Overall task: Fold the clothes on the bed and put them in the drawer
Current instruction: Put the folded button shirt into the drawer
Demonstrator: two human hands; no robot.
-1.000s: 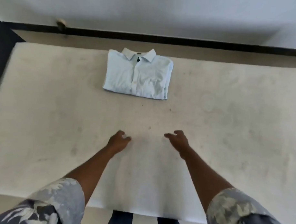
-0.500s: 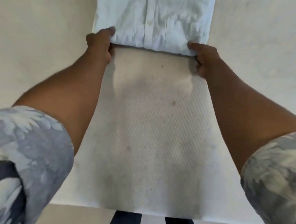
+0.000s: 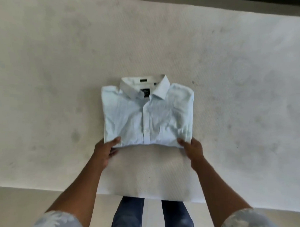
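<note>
My left hand (image 3: pixel 105 151) pinched the near left corner of the folded shirt (image 3: pixel 145 116), thumb on top and fingers tucked under; my right hand (image 3: pixel 193 152) held the near right corner the same way. Change: a second ago both hands were empty and the shirt lay well beyond them; half a second ago they reached its near hem; now they had hold of it, and the shirt sat closer to my side of the bed (image 3: pixel 62 76), apparently dragged toward me. The hem between my hands looked slightly raised, though I couldn't tell if the rest had left the mattress. For the task, folding looked done and the lift-and-carry was starting. Out from the grip: the placket ran straight away from between my hands to the collar (image 3: pixel 145 86) at the far end. Around the shirt was only bare, stained mattress. Behind my wrists, the bed's edge, then my jeans (image 3: pixel 128 214) and the floor (image 3: pixel 23 202). No drawer in view, so the route was unknown. Nothing blocked the lift; the risk was the fold sagging open from a corners-only hold.
</note>
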